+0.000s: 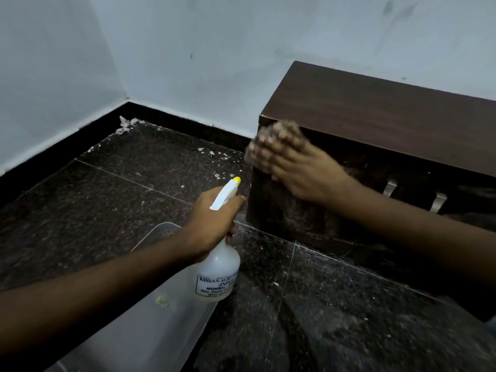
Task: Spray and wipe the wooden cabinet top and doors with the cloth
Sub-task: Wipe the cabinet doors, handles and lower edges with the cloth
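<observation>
A low dark wooden cabinet point(389, 114) stands on the floor against the right wall, with two metal handles point(389, 187) on its doors. My right hand point(298, 167) presses a brownish cloth point(279, 132) against the upper left corner of the cabinet front; hand and cloth are motion-blurred. My left hand point(212, 224) grips a white spray bottle point(218, 275) by the neck. The bottle's yellow-tipped nozzle point(236, 180) points toward the cabinet's left edge.
The dark speckled tiled floor point(134, 200) carries white debris, thickest in the corner point(126, 124). Pale walls with a black skirting meet at that corner. A translucent plastic bin point(161, 312) sits under my left forearm, in front of the cabinet.
</observation>
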The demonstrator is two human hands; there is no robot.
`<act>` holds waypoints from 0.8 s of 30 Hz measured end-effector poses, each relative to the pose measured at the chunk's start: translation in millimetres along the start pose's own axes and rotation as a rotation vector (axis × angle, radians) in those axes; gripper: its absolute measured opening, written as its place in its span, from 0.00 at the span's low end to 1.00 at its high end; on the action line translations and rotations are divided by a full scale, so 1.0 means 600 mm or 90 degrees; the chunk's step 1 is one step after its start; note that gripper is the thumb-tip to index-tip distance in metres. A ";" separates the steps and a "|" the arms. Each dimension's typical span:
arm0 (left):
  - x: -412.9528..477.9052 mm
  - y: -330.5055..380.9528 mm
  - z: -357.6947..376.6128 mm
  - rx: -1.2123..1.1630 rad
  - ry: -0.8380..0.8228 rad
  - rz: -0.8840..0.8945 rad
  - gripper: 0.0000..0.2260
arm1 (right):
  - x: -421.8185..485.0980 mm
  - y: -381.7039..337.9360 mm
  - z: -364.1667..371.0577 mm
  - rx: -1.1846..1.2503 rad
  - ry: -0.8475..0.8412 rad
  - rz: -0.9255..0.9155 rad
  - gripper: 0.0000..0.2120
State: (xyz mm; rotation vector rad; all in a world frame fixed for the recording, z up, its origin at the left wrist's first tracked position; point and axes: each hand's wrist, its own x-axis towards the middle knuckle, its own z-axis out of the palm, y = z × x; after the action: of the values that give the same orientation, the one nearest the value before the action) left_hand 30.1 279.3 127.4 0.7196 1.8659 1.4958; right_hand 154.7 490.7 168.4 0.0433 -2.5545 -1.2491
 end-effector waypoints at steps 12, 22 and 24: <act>-0.005 0.007 0.003 -0.010 -0.011 0.027 0.12 | 0.016 0.022 -0.024 -0.063 0.027 0.056 0.28; -0.019 0.008 0.011 -0.013 -0.044 0.048 0.13 | -0.049 0.000 -0.016 -0.032 -0.053 0.018 0.29; -0.019 0.008 0.012 -0.009 -0.042 0.052 0.12 | -0.077 0.015 -0.032 -0.034 -0.055 0.068 0.29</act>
State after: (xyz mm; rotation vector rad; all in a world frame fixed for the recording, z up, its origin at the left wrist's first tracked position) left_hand 43.4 276.2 132.3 0.8384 1.7950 1.5157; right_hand 205.0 488.7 174.9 -0.1600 -2.5563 -1.3044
